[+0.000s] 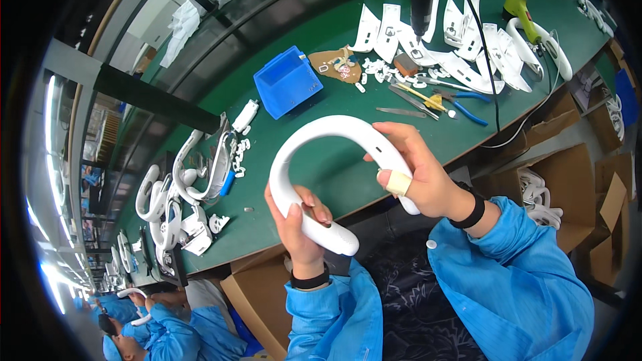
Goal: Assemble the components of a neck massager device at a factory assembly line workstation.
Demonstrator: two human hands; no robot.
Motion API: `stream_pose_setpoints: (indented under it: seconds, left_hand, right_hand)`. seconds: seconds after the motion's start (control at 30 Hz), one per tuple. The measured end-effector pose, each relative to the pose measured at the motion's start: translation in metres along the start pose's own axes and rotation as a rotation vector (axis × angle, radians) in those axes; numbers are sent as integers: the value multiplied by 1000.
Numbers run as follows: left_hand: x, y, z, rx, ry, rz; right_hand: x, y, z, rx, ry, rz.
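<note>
Both my hands hold up a white U-shaped neckband (333, 126), which looks like a neck fan, above the front edge of the green table. Its curve points away from me and its two ends come back toward me. My left hand (294, 230) is closed round the left arm of the band, close to a perforated end. Around the right arm wrap the fingers of my right hand (428, 177), whose thumb bears a beige wrapping. A small dark slot shows on the band beside those fingers. Both wrists carry black straps.
Beyond the band lie a blue bin (287, 83), pliers (468, 107), tweezers (401, 112) and many white shell parts (388, 33). A green electric screwdriver (520, 10) hangs at far right. More neckbands (160, 207) lie left. Cardboard boxes (562, 180) stand below. A co-worker (167, 334) sits at lower left.
</note>
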State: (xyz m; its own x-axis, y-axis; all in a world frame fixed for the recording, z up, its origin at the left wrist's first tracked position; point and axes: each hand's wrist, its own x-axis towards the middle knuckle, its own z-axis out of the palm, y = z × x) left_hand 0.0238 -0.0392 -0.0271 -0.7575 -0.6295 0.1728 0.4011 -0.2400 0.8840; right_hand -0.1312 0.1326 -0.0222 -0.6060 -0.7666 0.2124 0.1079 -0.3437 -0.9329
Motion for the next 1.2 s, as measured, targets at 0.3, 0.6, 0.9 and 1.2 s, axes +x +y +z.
stream_pose_setpoints:
  seconds: [0.3, 0.6, 0.9, 1.2]
  left_hand:
    - [16, -17, -7, 17, 75, -166]
    - [16, -15, -14, 10, 58, -200]
    - [14, -13, -18, -1, 28, -220]
    - [10, -12, -19, -34, 17, -215]
  right_hand:
    - [6, 23, -9, 64, 112, 144]
    - [11, 22, -3, 0, 135, 144]
    - [12, 23, -2, -32, 149, 133]
    - [9, 22, 7, -65, 191, 103]
